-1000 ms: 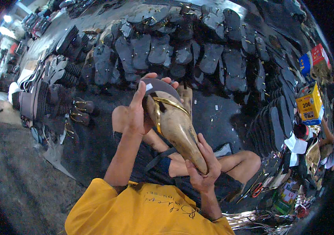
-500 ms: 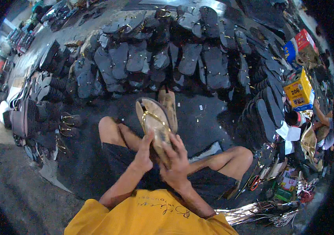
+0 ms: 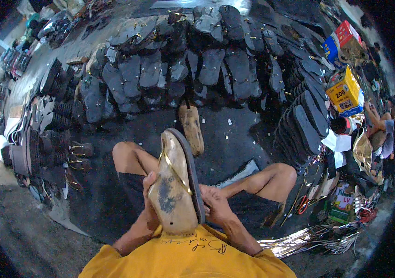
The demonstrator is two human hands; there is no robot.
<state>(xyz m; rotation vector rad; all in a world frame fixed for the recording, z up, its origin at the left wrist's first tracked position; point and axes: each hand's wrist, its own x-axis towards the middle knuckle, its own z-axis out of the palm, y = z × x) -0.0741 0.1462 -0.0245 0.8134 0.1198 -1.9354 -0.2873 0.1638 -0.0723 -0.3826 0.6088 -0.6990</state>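
Above my lap a dark-soled sandal (image 3: 194, 178) with a thin gold strap is fitted on a wooden shoe last (image 3: 180, 211). The last is tilted upright, its toe end pointing away from me. My left hand (image 3: 149, 204) wraps its left side, thumb on the wood and the other fingers hidden behind. On the other side, my right hand (image 3: 217, 204) is closed with its fingertips at the sole's edge, near the heel. A second wooden last (image 3: 191, 129) lies on the dark mat (image 3: 234, 134) ahead of my hands.
Rows of dark sandals (image 3: 151, 69) line the far side, and stacked soles (image 3: 306, 123) stand to the right. Strapped sandals (image 3: 80, 149) sit at the left. Beyond the soles are a yellow box (image 3: 345, 95) and another person's arm (image 3: 377, 121). Scissors (image 3: 303, 204) and shiny strips (image 3: 294, 245) lie near right.
The sandal on its last has come closer to me and turned, showing more wood and the sole's edge. My right hand has shifted from its top to the sole's right edge.
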